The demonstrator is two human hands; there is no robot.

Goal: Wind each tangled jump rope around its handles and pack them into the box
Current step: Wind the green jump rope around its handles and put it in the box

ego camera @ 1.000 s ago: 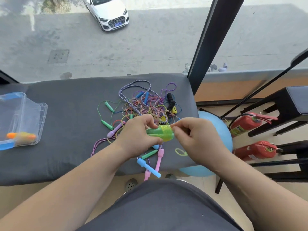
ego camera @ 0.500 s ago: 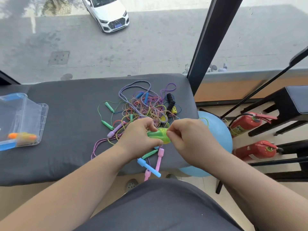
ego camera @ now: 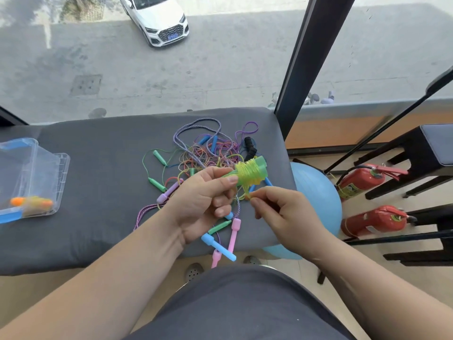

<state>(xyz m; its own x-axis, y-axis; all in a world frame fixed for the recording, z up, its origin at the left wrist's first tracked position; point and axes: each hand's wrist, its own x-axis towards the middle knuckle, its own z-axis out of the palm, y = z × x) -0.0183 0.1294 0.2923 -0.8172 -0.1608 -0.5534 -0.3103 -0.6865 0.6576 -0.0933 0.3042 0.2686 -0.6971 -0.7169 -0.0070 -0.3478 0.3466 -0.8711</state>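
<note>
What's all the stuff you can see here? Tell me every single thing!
grey padded bench: one, grey, by the window.
green plastic jump-rope handles: two, green, in the left hand.
yellow cord: one, yellow, wound round those handles.
tangled jump ropes: uncountable heap, many colours, middle of the bench.
clear plastic box: one, clear with blue trim, bench's left end.
wound orange-handled jump rope: one, orange and yellow, inside the box.
blue exercise ball: one, blue, floor right of the bench.
red fire extinguishers: two, red, floor beyond the ball.
black stools: at least two, black, far right.
white car: one, white, street outside.
left hand: one, gripping the handles.
right hand: one, pinching the cord's loose end.
</note>
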